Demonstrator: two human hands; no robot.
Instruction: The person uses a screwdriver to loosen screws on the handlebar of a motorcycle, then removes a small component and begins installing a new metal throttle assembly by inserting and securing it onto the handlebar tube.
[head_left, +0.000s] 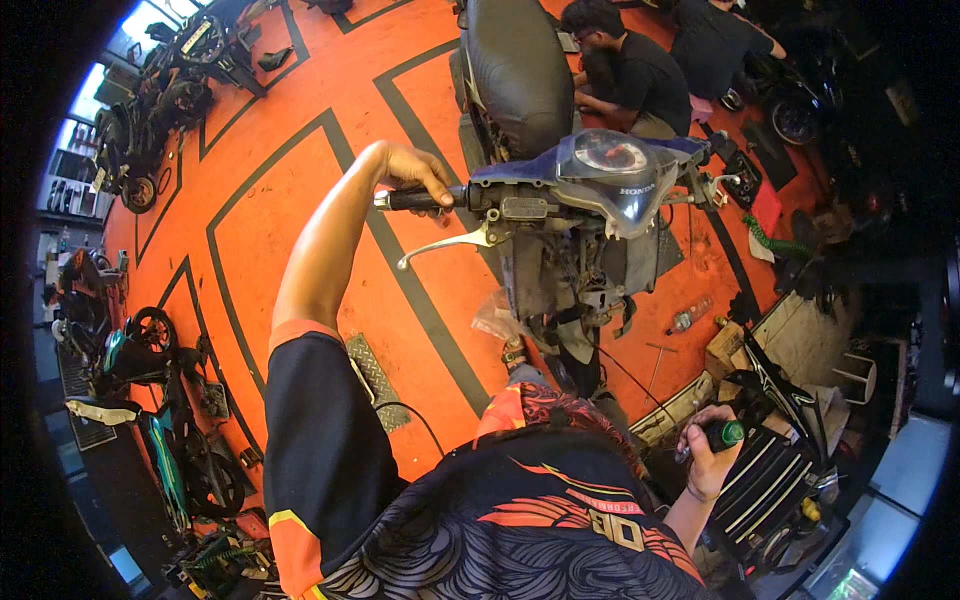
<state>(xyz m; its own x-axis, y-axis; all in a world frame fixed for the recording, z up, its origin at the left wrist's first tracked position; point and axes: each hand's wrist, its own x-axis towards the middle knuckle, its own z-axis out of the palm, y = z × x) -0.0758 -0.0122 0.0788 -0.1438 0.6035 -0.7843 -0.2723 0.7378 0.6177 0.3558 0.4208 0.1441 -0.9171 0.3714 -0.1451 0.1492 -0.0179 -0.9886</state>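
Note:
A scooter (525, 80) with a black seat stands in front of me, its dark blue handlebar cover (535, 170) and round speedometer (610, 152) toward me. My left hand (415, 172) is closed over the black handlebar grip (412, 200) on the left, thumb near its inner end. Just below that grip, a silver lever (440, 243) sticks out, apart from my fingers. At the lower right, my right hand (708, 450) is wrapped round a dark handle with a green end (726, 433); the rest of it is hidden.
Two people, one crouching (640, 80), work beyond the scooter. Partly stripped motorcycles (165, 430) line the left side. On the orange floor lie a clear bottle (688, 316), a T-shaped tool (658, 362) and a metal plate (375, 380). Boxes and parts (775, 470) crowd the lower right.

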